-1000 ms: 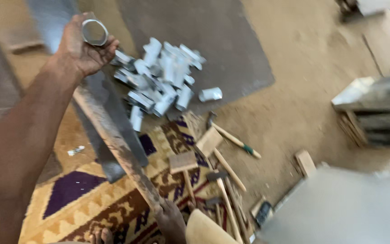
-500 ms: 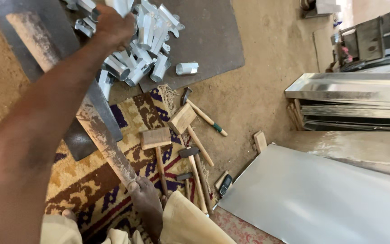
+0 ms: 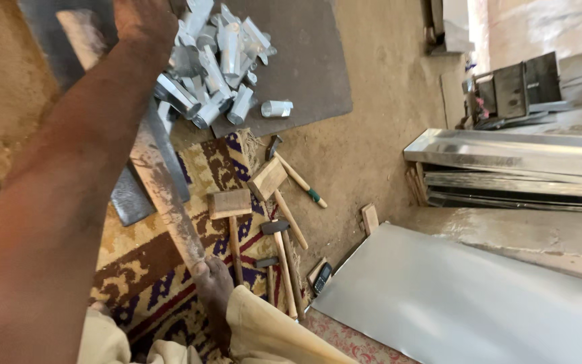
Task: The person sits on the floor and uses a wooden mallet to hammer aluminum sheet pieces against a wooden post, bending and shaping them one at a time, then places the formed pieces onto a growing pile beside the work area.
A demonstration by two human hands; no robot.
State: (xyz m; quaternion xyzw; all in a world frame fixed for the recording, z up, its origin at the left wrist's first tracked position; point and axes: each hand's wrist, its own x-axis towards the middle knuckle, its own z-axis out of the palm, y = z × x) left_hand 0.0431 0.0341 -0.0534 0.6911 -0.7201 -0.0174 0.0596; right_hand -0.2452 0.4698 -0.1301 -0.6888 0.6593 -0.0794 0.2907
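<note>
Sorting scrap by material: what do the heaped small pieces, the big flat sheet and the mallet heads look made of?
Heaped pieces: thin sheet metal, dull silver, folded edges. Flat sheet: likely the same metal, smooth grey sheen. Mallet heads: bare wood, tan, grain visible.

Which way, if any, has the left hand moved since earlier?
Yes: the left hand shifted right, from beside the heap of metal pieces to over its edge.
</note>
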